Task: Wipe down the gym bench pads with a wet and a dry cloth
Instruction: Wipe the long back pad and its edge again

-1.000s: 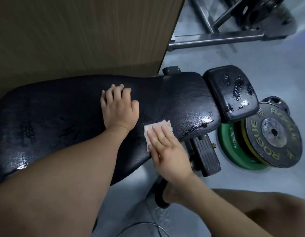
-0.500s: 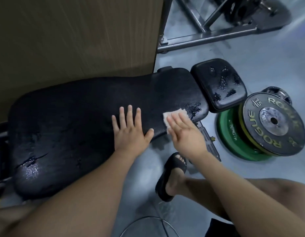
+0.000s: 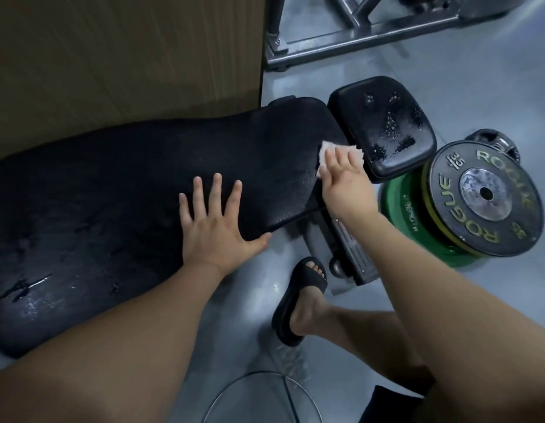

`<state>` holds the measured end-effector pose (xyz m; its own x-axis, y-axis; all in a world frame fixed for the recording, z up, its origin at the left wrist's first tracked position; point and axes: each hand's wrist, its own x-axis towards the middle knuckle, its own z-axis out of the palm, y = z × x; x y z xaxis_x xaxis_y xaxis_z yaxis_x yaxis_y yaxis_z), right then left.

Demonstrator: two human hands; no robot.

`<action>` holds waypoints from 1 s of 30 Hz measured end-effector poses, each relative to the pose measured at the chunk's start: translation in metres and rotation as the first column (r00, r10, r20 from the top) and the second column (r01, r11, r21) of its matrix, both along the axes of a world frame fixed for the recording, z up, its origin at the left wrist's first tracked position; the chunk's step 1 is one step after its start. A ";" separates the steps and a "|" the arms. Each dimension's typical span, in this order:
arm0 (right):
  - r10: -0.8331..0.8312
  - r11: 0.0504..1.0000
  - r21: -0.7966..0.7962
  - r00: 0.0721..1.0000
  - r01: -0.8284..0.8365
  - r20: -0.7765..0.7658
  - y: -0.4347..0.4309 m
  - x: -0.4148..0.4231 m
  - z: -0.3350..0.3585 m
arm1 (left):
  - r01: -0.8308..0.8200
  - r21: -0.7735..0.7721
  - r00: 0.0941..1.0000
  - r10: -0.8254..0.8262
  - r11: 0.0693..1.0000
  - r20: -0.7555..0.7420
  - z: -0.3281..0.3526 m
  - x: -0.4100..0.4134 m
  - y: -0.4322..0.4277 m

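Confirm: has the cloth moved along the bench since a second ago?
Yes: the cloth slid along the long pad to its end by the small pad.

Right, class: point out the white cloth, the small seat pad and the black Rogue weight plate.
white cloth (image 3: 325, 149): head view, bare left edge.
small seat pad (image 3: 382, 123): head view, wet top face.
black Rogue weight plate (image 3: 475, 190): head view, steel hub.

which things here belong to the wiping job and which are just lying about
In the job: long bench pad, small seat pad with droplets, cloth under the right hand, left hand flat on the long pad.
Lying about: black Rogue plate, green plate, steel rack frame, wooden panel.
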<state>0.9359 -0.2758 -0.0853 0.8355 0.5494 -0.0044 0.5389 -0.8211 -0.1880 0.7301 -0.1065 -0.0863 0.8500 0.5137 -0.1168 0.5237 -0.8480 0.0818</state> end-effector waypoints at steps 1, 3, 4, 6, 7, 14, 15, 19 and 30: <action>-0.017 1.000 0.012 1.000 0.018 -0.017 0.002 0.004 -0.002 | -0.002 0.001 1.000 0.002 1.000 0.005 0.000 0.000 0.000; -0.071 0.995 0.072 0.997 0.069 0.019 0.001 -0.014 -0.009 | -0.008 -0.002 1.000 0.008 1.000 0.018 0.001 0.002 -0.001; -0.091 0.989 0.118 0.994 0.085 0.052 -0.003 -0.031 -0.013 | -0.012 0.001 1.000 0.012 1.000 0.022 0.001 0.002 -0.002; -0.091 0.983 0.166 0.991 0.074 0.097 -0.013 -0.061 -0.020 | -0.016 0.005 1.000 0.016 1.000 0.027 0.000 0.003 -0.003; -0.077 0.986 0.155 0.991 0.060 0.109 -0.016 -0.065 -0.023 | -0.016 0.009 0.999 0.016 1.000 0.033 0.000 0.003 -0.003; -0.109 0.987 0.138 0.981 0.087 0.160 0.000 -0.008 -0.021 | -0.011 0.018 0.999 0.010 1.000 0.032 0.001 0.004 -0.006; -0.141 0.981 0.152 0.979 0.118 0.148 -0.001 -0.017 -0.023 | -0.012 0.017 0.999 0.012 1.000 0.030 0.001 0.004 -0.006; -0.229 0.954 0.216 0.970 0.207 0.081 -0.008 -0.055 -0.030 | -0.015 0.031 1.000 0.014 0.999 0.019 0.001 0.005 -0.006; -0.073 0.997 0.000 0.997 0.073 0.033 0.036 0.046 -0.002 | 0.013 0.044 1.000 -0.014 0.999 0.020 -0.003 0.007 -0.003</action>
